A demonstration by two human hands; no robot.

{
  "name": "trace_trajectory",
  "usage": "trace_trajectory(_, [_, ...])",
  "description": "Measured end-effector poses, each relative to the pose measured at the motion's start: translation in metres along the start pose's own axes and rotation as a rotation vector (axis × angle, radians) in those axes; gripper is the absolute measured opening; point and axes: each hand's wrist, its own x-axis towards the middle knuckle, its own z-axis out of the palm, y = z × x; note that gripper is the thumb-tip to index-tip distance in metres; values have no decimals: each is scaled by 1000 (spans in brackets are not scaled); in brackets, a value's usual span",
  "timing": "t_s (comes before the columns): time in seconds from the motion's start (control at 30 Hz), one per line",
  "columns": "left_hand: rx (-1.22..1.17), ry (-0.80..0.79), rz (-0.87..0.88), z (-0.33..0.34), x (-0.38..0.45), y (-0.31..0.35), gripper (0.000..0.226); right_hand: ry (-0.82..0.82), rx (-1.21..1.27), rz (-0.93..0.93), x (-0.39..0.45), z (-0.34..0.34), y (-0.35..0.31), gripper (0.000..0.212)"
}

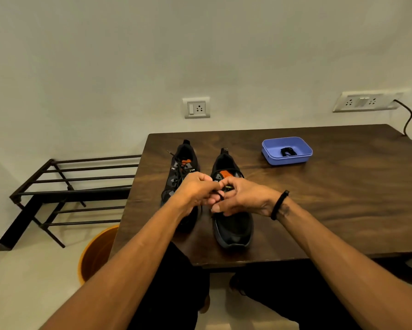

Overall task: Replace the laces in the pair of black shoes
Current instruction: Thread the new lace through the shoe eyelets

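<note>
Two black shoes with orange tongues stand side by side on the dark wooden table (319, 210), toes toward me. The left shoe (183, 167) still carries a black lace, its loose end sticking out at the upper left. The right shoe (233, 225) sits under both hands. My left hand (195, 189) and my right hand (243, 196) meet over its eyelets, fingers pinched on a thin black lace (220, 195) between them. A coiled black lace (288, 151) lies in the blue tray (271, 156) at the back right.
A black metal shoe rack (64, 186) stands left of the table. An orange bucket (97, 253) sits on the floor by the table's near left corner. Wall sockets and a black cable (407, 117) are behind the table.
</note>
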Motion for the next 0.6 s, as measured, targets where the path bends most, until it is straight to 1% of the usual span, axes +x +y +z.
trace_trajectory(0.07, [-295,-40,12,1,-4,3,9,-14,117,-17,2,7,-3,40])
trace_trajectory(0.1, [-369,-40,22,3,-6,5,9,-9,118,-20,3,7,-5,38])
trace_trajectory(0.17, [-370,52,45,1,-5,8,17,32,95,-10,3,1,-9,37])
trace_trajectory(0.23, [-297,188,26,-5,1,4,20,142,134,1,-1,-14,-12,33])
trace_trajectory(0.27, [-187,255,13,-10,6,-2,19,193,179,-7,-4,-23,-13,26])
trace_trajectory(0.3, [7,308,8,-14,8,-6,16,223,226,-24,-7,-32,-14,16])
trace_trajectory(0.33, [256,339,7,-17,9,-11,10,234,266,-48,-9,-38,-14,9])
trace_trajectory(0.37, [465,348,22,-17,7,-14,3,238,291,-71,-11,-41,-13,8])
trace_trajectory(0.4, [615,358,52,-15,5,-15,7,241,302,-86,-11,-42,-12,10])
trace_trajectory(0.43, [702,362,111,-12,2,-15,14,239,302,-92,-12,-40,-12,13])
trace_trajectory(0.47, [737,359,193,-8,1,-12,20,228,303,-96,-11,-37,-12,16])
trace_trajectory(0.5, [758,321,291,-4,-3,-8,22,202,308,-104,-10,-34,-13,19])
trace_trajectory(0.57, [761,153,425,4,-8,0,22,142,324,-128,-8,-29,-14,23])
trace_trajectory(0.6, [766,87,448,6,-9,3,28,118,324,-141,-6,-28,-14,25])
